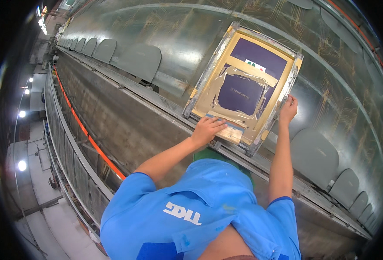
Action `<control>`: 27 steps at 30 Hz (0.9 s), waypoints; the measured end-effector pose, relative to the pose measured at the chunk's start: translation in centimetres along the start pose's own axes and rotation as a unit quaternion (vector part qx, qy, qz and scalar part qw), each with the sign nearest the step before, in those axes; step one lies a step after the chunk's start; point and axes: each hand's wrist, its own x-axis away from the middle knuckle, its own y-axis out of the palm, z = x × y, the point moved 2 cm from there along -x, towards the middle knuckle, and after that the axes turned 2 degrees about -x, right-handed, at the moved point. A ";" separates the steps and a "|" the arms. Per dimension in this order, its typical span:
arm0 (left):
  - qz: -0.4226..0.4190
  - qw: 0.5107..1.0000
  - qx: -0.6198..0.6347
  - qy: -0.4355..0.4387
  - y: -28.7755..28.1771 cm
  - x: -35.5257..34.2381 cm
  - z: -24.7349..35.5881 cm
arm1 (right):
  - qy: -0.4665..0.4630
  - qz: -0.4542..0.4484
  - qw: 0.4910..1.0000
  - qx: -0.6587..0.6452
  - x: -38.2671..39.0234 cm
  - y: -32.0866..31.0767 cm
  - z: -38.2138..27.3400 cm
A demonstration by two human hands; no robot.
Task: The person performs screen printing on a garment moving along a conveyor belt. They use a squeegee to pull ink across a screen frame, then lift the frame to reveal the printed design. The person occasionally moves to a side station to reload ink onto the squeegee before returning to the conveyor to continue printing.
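Palm down, the left hand point(209, 130) had fingers clamped on a crosswise wooden squeegee point(228, 134), while the right hand point(288, 109) gripped a screen-printing frame point(210, 69) whose long axis slanted away rightward.

"Where's the screen frame point(209, 71)?"
"On the long table point(187, 47), its near end by the rail point(165, 110) along the table's near edge."
"And the squeegee point(230, 133)?"
"At the frame's near end, before the stencil window point(239, 97), the left hand point(208, 131) on it."
"The right hand point(289, 109)?"
"At the frame's right side."
"Those cut panels?"
"On the table: one row left point(137, 62), another right point(315, 152)."
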 end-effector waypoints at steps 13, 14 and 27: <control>-0.184 0.975 0.009 -0.121 0.0 -17.3 -11.9 | -0.017 -0.004 1.000 0.019 5.4 3.1 -2.4; -0.180 0.977 -0.002 -0.110 1.1 -17.6 -11.1 | -0.022 0.002 1.000 0.018 4.8 2.6 -1.7; -0.103 0.987 0.057 -0.108 2.7 -14.2 -11.3 | 0.031 0.003 1.000 0.003 4.3 4.2 -0.1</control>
